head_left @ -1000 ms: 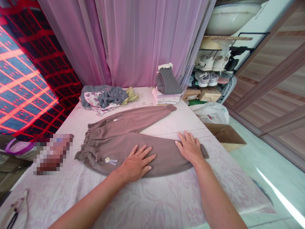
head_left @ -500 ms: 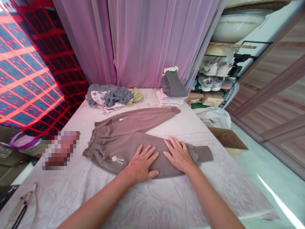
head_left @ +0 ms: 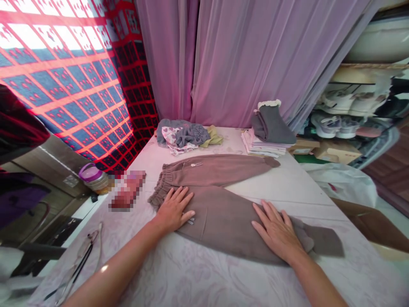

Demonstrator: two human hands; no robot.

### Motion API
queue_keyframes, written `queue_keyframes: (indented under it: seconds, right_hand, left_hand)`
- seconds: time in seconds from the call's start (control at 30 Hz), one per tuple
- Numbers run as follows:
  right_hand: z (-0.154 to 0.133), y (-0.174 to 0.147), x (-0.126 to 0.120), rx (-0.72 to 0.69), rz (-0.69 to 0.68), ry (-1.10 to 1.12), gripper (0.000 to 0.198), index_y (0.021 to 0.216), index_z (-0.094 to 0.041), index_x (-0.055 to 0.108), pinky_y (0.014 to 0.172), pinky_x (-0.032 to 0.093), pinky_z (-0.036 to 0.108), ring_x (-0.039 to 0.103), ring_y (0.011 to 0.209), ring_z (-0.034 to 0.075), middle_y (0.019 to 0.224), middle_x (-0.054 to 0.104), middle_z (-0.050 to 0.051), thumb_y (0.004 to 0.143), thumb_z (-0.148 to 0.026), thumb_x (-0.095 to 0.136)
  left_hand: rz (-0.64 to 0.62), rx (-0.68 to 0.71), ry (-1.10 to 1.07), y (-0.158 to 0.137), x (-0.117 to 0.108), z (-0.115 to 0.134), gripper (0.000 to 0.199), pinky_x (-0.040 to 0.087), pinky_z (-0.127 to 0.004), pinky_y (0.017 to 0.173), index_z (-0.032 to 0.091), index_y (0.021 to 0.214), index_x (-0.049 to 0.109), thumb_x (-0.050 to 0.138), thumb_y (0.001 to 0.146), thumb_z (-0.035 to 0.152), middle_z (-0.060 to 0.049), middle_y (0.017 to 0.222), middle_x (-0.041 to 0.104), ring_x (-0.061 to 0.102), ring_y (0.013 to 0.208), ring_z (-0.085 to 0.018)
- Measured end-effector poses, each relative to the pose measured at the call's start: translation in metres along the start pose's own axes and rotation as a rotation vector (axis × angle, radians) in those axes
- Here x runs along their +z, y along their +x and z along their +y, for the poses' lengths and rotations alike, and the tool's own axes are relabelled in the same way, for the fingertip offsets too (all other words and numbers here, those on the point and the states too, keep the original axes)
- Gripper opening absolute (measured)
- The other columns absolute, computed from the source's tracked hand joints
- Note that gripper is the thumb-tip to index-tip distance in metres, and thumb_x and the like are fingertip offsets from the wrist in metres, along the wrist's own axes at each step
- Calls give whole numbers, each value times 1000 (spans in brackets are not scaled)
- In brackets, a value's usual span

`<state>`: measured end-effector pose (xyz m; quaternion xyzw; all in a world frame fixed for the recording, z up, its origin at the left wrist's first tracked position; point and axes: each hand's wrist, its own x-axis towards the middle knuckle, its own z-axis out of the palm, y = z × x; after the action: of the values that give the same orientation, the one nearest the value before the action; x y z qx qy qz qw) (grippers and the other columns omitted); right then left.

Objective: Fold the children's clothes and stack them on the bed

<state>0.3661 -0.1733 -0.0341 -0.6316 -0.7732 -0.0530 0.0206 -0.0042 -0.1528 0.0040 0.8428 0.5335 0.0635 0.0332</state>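
Observation:
A pair of brown trousers (head_left: 223,217) lies spread on the patterned tablecloth (head_left: 204,277), its gathered waistband to the left and its two legs reaching right. My left hand (head_left: 175,209) rests flat near the waistband on the nearer leg, fingers spread, partly covering a small checked ribbon trim. On the lower part of that same leg, short of the cuff, lies my right hand (head_left: 276,228), also flat with its fingers apart. Neither hand grips the cloth. The farther leg shows a small flower trim near the waist.
Crumpled clothes (head_left: 188,136) lie at the back left, and a folded stack (head_left: 265,145) topped by a dark grey garment stands at the back right. A pixelated reddish item (head_left: 128,192) and cables (head_left: 84,260) lie at left. Beyond the right edge are a cardboard box (head_left: 370,226) and a shoe rack.
My left hand has slid along the trousers toward the waistband, away from my right hand, which stays near the lower leg. The view has turned left.

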Motion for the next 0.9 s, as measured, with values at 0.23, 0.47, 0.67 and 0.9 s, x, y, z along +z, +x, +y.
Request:
queue_keyframes:
  seconds: [0.23, 0.47, 0.67, 0.9]
  right_hand:
    - [16, -1, -3, -32, 94, 177, 51, 131, -28, 57, 108, 32, 56, 39, 136, 29, 147, 44, 7, 88, -49, 38]
    - [49, -37, -30, -195, -38, 424, 30, 92, -32, 76, 92, 53, 42, 63, 108, 26, 114, 70, 5, 82, -51, 54]
    - [85, -59, -27, -237, -121, 308, 46, 113, -39, 69, 95, 51, 49, 56, 121, 30, 130, 61, 1, 68, -31, 60]
    - [86, -48, -30, -153, -29, 290, 32, 95, -35, 75, 93, 52, 49, 67, 103, 28, 114, 70, 2, 84, -44, 46]
  left_hand:
    - [-41, -13, -100, -1, -7, -2, 64, 19, -54, 115, 20, 143, 42, 33, 93, 60, -13, 152, 36, 27, 142, -30]
    - [-56, 95, -122, -38, -40, -50, 65, 24, -52, 115, 28, 137, 48, 64, 79, 51, -9, 146, 46, 38, 137, -29]
    - [-60, 66, -23, -62, -50, -78, 52, 28, -43, 113, 33, 128, 56, 58, 78, 17, -1, 140, 53, 45, 131, -22]
    - [-49, 59, 7, -48, -49, -73, 43, 21, -44, 115, 31, 115, 62, 53, 77, 12, 0, 129, 61, 53, 120, -20]
